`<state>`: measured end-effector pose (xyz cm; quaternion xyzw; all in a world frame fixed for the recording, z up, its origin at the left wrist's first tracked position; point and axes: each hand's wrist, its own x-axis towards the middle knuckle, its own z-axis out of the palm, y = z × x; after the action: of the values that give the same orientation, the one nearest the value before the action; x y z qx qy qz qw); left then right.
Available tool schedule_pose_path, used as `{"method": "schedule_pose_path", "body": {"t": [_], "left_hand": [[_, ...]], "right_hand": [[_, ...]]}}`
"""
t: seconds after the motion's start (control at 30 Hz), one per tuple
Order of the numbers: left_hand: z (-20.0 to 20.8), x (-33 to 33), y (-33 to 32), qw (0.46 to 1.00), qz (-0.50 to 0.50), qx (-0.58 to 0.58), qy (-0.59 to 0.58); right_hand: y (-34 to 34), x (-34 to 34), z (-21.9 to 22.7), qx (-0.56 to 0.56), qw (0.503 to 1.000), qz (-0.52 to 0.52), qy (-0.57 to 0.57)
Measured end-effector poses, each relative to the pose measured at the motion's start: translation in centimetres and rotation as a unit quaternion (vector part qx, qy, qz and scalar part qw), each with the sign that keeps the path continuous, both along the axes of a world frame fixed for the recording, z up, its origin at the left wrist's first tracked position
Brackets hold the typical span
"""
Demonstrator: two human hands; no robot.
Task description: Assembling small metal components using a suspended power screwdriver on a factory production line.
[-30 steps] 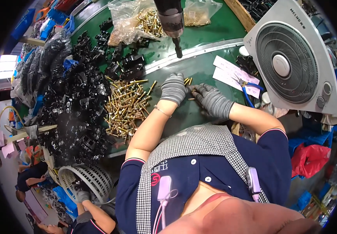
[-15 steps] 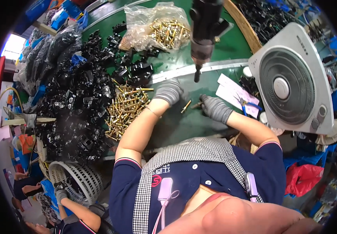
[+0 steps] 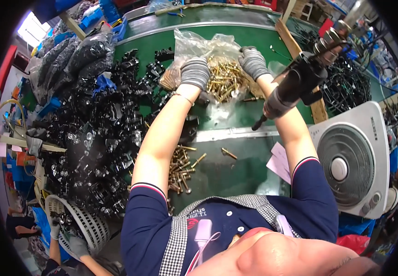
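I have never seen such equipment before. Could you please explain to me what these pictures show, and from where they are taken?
There is no robot, only a person at work. Every picture comes from one wide fisheye camera worn on the head, looking down, so straight edges look bent.

The gloved left hand is at the left side of a clear plastic bag of gold-coloured bolts; the gloved right hand is at its right side. I cannot tell whether either grips it.

On the green table also lie loose bolts and many black parts. A dark power tool shows toward the upper right, and a fan below it.
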<state>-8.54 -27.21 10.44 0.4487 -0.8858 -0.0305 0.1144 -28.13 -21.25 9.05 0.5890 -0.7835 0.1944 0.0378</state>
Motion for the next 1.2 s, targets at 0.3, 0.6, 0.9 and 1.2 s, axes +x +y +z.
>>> {"method": "schedule_pose_path", "body": {"t": [0.3, 0.6, 0.9, 1.2], "left_hand": [[-3.2, -0.7, -7.6, 0.984, 0.009, 0.095, -0.15], [-1.6, 1.1, -4.5, 0.996, 0.008, 0.03, -0.085], [-0.7, 5.0, -4.9, 0.999, 0.049, 0.002, -0.007], [-0.2, 4.0, -5.1, 0.988, 0.04, -0.121, 0.086]], "right_hand": [[-5.5, 0.3, -2.4, -0.04, 0.991, -0.014, 0.128], [-12.2, 3.1, -3.9, 0.184, 0.959, 0.204, 0.07], [-6.7, 1.8, 0.3, -0.015, 0.973, 0.215, 0.075], [-5.3, -5.0, -0.5, -0.033, 0.999, -0.034, -0.016]]}}
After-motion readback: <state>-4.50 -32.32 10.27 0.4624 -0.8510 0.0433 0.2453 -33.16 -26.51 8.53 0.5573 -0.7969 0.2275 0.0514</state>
